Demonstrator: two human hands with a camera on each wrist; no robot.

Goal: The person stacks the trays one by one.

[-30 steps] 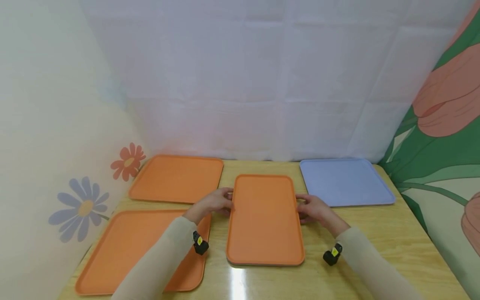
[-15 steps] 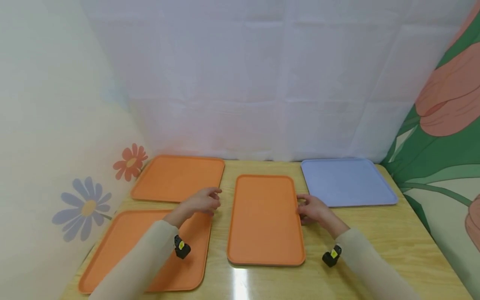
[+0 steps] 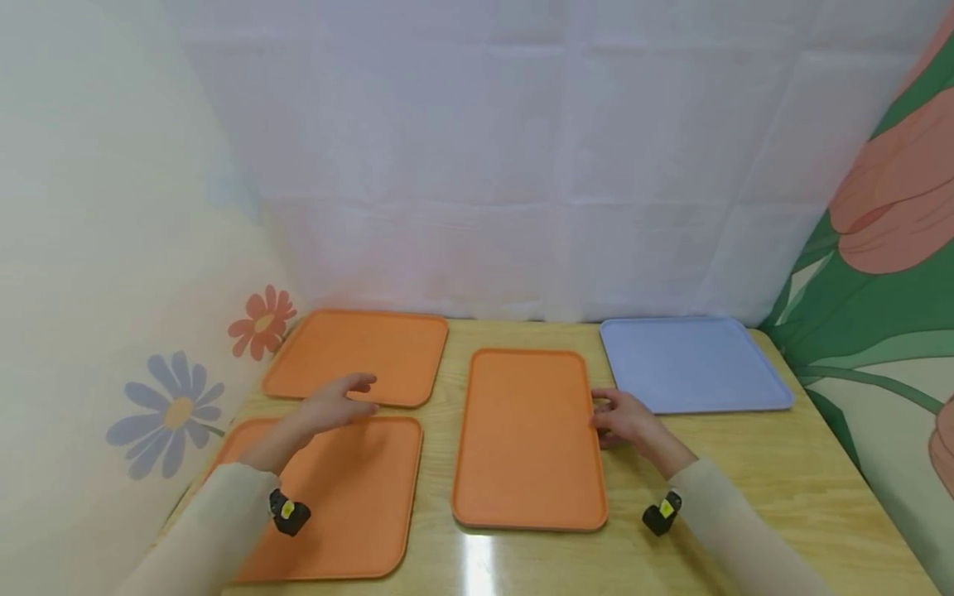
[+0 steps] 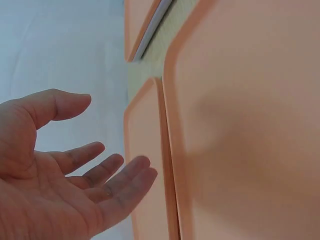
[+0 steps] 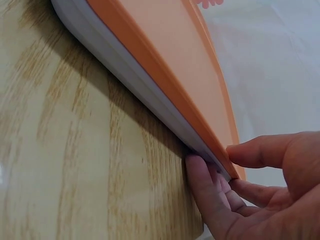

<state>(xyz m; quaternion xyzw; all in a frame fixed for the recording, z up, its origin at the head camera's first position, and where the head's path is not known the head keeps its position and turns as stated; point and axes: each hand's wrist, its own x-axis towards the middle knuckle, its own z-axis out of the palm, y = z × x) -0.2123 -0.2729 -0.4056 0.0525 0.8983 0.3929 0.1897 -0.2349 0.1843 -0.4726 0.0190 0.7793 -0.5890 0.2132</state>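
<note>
My left hand [image 3: 331, 406], fingers spread and holding nothing, is above the near-left orange tray [image 3: 350, 505] and close to the far-left orange tray [image 3: 402, 364]. In the left wrist view its palm shows beside the edges of these trays. My right hand [image 3: 626, 418] grips the right long edge of an orange tray [image 3: 529, 439] lying lengthwise mid-table. From the right wrist view, this orange tray [image 5: 165, 55] tops pale grey-white layers [image 5: 130, 82], like stacked trays. One digit lies on the orange rim and others sit lower along the side; some fingertips are hidden.
A light blue tray [image 3: 693, 364] lies at the back right of the wooden table [image 3: 730, 480]. Behind the table hangs a white cloth [image 3: 514, 165]. Painted walls stand on both sides.
My left hand has let go of the middle tray's left edge and moved left, over the left trays. My right hand stays at the right edge; the trays have barely moved.
</note>
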